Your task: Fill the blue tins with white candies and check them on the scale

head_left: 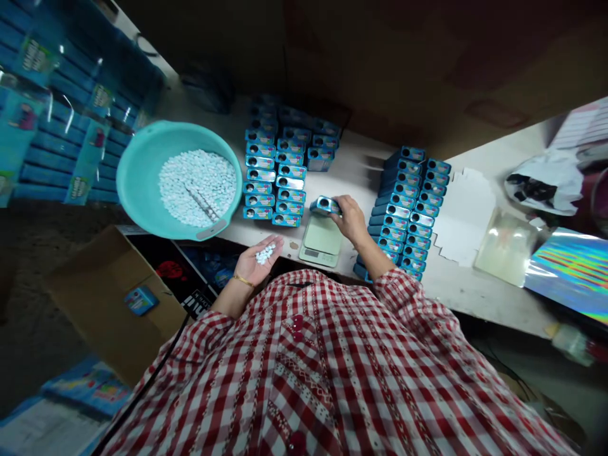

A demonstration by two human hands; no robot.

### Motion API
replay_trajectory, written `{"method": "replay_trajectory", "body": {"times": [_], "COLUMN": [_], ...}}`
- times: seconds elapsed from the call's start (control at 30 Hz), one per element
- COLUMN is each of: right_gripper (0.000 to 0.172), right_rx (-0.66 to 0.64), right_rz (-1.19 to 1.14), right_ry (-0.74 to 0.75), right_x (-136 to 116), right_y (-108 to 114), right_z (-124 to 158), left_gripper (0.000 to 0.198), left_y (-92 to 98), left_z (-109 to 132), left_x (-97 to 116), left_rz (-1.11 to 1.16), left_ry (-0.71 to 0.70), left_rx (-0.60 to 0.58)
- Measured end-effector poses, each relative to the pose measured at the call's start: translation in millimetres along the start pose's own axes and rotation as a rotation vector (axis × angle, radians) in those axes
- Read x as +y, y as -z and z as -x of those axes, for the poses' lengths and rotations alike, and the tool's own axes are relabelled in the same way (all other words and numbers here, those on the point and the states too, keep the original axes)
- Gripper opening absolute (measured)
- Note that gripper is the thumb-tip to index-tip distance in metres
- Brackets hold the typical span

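Palm up, my left hand (254, 263) cups a small heap of pale tablets (265, 254) at the bench's front edge. My right hand (351, 220) has its fingers closed on a small blue tin (325, 204), which has a dark round opening in its top. That tin is at the far end of a pale digital kitchen scale (323, 240); I cannot tell whether it rests on it. A turquoise basin (137, 180) left of my hands holds many more such tablets, with a thin metal tool (202, 201) lying on them.
Rows of blue tins (289, 183) stand left of the scale, and more rows (403, 218) stand to its right. Wrapped blue packs (61, 139) are stacked at far left. An open cardboard box (95, 285) sits below the basin. Brown cardboard (427, 57) overhangs the bench's back.
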State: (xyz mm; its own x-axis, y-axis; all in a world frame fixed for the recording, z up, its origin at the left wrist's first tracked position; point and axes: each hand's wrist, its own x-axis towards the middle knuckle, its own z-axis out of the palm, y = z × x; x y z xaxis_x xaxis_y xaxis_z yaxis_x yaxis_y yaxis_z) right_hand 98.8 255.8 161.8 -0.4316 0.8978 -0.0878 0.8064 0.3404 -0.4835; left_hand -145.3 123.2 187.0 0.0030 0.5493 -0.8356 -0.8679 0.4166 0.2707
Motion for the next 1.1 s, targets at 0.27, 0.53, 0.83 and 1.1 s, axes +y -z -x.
{"method": "replay_trajectory", "body": {"times": [0.27, 0.53, 0.83, 1.1], "right_gripper": [0.049, 0.025, 0.017, 0.024], "right_rx": [0.022, 0.180, -0.064, 0.038], "right_rz": [0.024, 0.099, 0.414, 0.377], "right_ry": [-0.062, -0.046, -0.166, 0.081], "right_x": [8, 54, 34, -17], "right_y": [-6, 54, -4, 19], "right_z": [-108, 129, 228, 165], "left_gripper": [0.045, 0.040, 0.036, 0.033], "left_y": [-4.8, -17.8, -40.3, -29.4], "left_z": [2, -9, -12, -3], "left_x": [4, -3, -27, -38], "left_rz": [0.007, -0.128, -0.243, -0.217], "left_ry": [0.001, 0.097, 0.186, 0.173], "left_rx": [0.026, -0.002, -0.099, -0.121]}}
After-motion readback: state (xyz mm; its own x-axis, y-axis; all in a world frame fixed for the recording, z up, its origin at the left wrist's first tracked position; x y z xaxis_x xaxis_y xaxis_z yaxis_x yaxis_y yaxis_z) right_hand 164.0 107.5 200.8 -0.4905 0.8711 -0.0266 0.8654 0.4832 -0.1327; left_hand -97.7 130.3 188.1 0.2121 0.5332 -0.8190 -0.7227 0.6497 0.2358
